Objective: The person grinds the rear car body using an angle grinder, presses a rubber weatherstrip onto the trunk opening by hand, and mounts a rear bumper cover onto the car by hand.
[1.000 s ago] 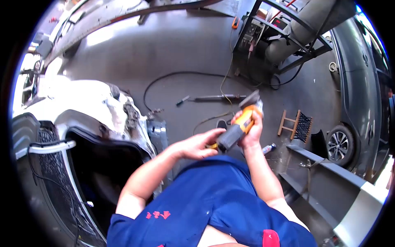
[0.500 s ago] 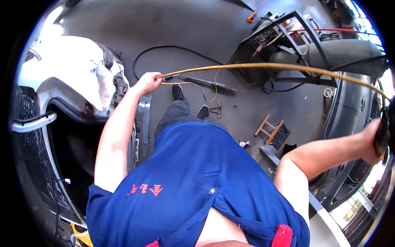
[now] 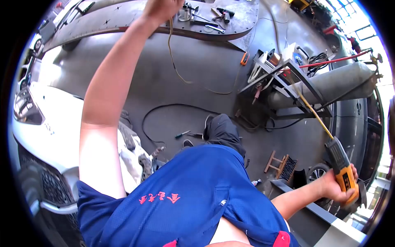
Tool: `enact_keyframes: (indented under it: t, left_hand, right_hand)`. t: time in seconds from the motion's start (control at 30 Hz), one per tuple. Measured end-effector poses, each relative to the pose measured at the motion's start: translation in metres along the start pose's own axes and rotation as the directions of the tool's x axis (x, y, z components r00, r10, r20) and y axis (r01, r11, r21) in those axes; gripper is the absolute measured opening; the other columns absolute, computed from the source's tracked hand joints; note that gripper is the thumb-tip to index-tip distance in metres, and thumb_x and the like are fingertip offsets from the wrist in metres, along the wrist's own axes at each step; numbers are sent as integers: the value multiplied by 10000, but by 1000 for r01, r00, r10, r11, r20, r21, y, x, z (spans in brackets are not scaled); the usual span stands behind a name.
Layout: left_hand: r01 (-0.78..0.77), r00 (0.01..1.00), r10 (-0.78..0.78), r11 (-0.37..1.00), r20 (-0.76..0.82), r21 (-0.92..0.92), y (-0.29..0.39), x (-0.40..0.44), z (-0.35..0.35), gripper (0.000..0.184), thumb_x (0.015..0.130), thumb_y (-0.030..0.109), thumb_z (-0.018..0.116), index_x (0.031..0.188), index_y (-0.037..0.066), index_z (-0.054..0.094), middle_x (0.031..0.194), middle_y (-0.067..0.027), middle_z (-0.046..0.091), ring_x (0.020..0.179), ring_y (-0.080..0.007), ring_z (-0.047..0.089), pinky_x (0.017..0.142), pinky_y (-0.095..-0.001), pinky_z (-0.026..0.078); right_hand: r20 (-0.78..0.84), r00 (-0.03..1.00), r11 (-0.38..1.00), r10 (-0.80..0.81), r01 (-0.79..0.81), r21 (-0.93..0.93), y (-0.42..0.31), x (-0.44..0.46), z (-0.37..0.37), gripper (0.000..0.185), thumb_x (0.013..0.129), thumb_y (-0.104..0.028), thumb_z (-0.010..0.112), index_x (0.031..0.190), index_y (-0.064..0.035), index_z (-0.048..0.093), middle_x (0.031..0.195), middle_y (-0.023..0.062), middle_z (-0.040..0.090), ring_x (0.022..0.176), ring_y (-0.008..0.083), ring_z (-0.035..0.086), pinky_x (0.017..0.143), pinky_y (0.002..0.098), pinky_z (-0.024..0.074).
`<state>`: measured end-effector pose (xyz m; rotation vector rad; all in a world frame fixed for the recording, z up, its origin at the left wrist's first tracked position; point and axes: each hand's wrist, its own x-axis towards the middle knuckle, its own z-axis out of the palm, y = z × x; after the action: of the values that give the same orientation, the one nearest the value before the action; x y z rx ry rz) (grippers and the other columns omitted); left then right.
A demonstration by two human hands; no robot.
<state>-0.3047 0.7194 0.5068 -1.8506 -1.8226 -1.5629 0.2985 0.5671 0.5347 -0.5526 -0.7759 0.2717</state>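
Note:
My right hand point(image 3: 338, 186) is wrapped around the body of a yellow and black angle grinder point(image 3: 345, 171) at the right side, its disc end pointing down and outward. A yellow power cord point(image 3: 316, 114) leaves the grinder's upper end and runs up past the welding cart, blurred near the top. My left hand point(image 3: 163, 7) is raised at the top edge, partly cut off, closed on the cord. From this hand a length of cord point(image 3: 173, 57) hangs down and curves across the floor toward an orange socket point(image 3: 245, 58).
A metal workbench point(image 3: 135, 18) with hammers and wrenches stands ahead. At right are a welding cart point(image 3: 288, 88), a gas cylinder point(image 3: 325, 84) and a dark car point(image 3: 349, 119). A white damaged car point(image 3: 57, 123) stands left. A black cable point(image 3: 144, 119) and a small stool point(image 3: 284, 166) are on the floor.
My left hand has moved up and forward with the cord, which was stretched across in front of me. My right hand has come down and inward with the grinder. The view has shifted toward the workbench.

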Motion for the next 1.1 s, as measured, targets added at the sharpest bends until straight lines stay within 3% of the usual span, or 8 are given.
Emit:
enact_keyframes:
  t: [0.17,0.23,0.3,0.47,0.53,0.67,0.9,1.1]
  left_hand:
    - [215,812,-130,973,569,-85,-153,-41,63,327,873,86,665,1190,20,620,870,-55,639,818,-163,616,826,-336,519]
    - [-30,815,-17,997,579,72,-195,-81,66,598,814,151,749,1357,12,541,1102,-119,633,1001,-176,588,905,-343,505]
    - [369,769,-370,923,522,110,-219,-129,63,595,837,225,728,1352,-10,542,1120,-181,618,1044,-311,600,936,-405,493]
    - [665,292,-887,457,358,591,-267,-289,-1,342,930,268,582,1115,-12,648,1036,-241,688,1013,-392,663,893,-453,522]
    - [659,345,-890,455,297,598,-253,-358,-21,307,929,242,535,1007,-25,664,1070,-286,665,1035,-460,623,906,-512,502]
    - [856,-408,-852,-232,328,462,-213,-419,-34,252,895,181,567,789,-17,681,693,-126,670,683,-299,666,681,-458,548]
    - [772,-154,-864,197,479,604,-317,-287,78,282,885,237,556,888,11,726,857,-226,714,812,-307,702,749,-445,535]
    - [910,331,-934,276,138,-310,-371,-17,161,276,1039,169,519,1273,30,562,943,-47,673,786,-108,610,724,-252,504]
  right_hand:
    - [194,945,962,264,-272,18,135,-22,75,426,875,-325,626,1121,20,574,1053,175,637,990,314,653,978,463,508]
    - [361,855,916,372,-401,5,203,-23,125,393,894,-273,640,1150,21,593,1044,156,642,995,294,647,947,448,516]
    - [417,767,866,487,-485,-120,274,-25,177,338,885,-222,679,1115,21,632,1019,129,660,964,265,650,903,426,525]
    - [507,740,774,442,-29,-632,429,-35,285,364,783,-204,801,1050,2,666,926,74,708,816,221,695,761,399,548]
    - [593,712,706,375,195,-681,479,-44,320,429,723,-252,833,1034,-30,639,929,110,721,826,288,714,748,425,546]
    - [786,471,632,400,479,-609,549,-58,386,442,669,-270,836,968,-89,565,898,174,705,865,421,680,715,479,538]
    - [612,174,516,772,392,-762,689,-133,434,470,636,-319,826,985,-76,626,917,183,728,935,392,700,807,453,551]
    - [432,-123,447,894,323,-834,855,-177,449,551,588,-314,814,1043,-37,671,955,182,743,924,324,722,826,392,563]
